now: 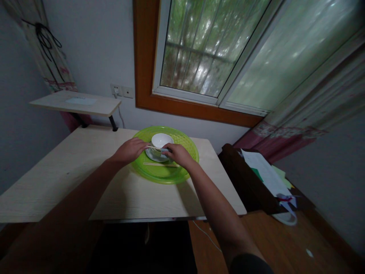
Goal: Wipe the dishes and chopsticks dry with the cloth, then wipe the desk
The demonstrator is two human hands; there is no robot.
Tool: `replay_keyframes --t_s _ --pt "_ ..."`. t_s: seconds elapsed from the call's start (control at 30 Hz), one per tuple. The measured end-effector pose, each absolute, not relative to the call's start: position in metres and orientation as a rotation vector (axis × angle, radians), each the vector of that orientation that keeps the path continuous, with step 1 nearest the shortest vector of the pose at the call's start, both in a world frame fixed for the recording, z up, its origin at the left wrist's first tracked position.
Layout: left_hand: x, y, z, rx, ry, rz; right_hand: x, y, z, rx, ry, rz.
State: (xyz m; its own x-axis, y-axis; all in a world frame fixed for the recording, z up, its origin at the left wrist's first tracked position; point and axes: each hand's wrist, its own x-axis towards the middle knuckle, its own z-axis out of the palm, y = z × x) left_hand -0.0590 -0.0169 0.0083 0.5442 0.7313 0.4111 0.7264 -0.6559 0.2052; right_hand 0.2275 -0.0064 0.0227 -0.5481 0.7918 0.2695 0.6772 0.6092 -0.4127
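A white bowl (pixel 161 140) stands on a small pale plate (pixel 155 156), both on a round green tray (pixel 164 176). In front of them, a pair of chopsticks (pixel 159 164) lies flat on the tray. Above the plate, a pale chopstick (pixel 153 147) spans the gap between my hands; whether it is one or two I cannot tell. My left hand (pixel 131 150) is closed on its left end. My right hand (pixel 177 153) is closed near the other end, pinching a small grey-blue piece (pixel 164 150) around or against it; its kind is unclear.
The tray rests on a pale wooden table (pixel 114 190). A raised shelf (pixel 99 108) stands at the back left, with a paper sheet (pixel 81 101) on it. Beyond the table's right edge is a dark brown piece of furniture (pixel 242 182) bearing papers. The window is behind.
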Motion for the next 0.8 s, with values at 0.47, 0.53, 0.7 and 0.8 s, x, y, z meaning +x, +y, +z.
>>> replay_keyframes --t_s 0.47,0.53,0.7,0.8 --pt "-0.055 -0.017 0.012 2.475 1.360 0.698 0.233 -0.006 0.020 -1.095 -2.440 0.342" --pt "-0.057 -0.017 0.012 2.502 1.376 0.742 0.231 -0.006 0.020 -1.080 -2.426 0.401" --pt "-0.066 -0.015 0.011 2.546 1.377 0.837 0.234 -0.005 0.026 -1.110 -2.386 0.465" --pt "-0.072 -0.015 0.012 2.502 1.434 0.852 0.246 -0.004 0.029 -1.176 -2.391 0.437"
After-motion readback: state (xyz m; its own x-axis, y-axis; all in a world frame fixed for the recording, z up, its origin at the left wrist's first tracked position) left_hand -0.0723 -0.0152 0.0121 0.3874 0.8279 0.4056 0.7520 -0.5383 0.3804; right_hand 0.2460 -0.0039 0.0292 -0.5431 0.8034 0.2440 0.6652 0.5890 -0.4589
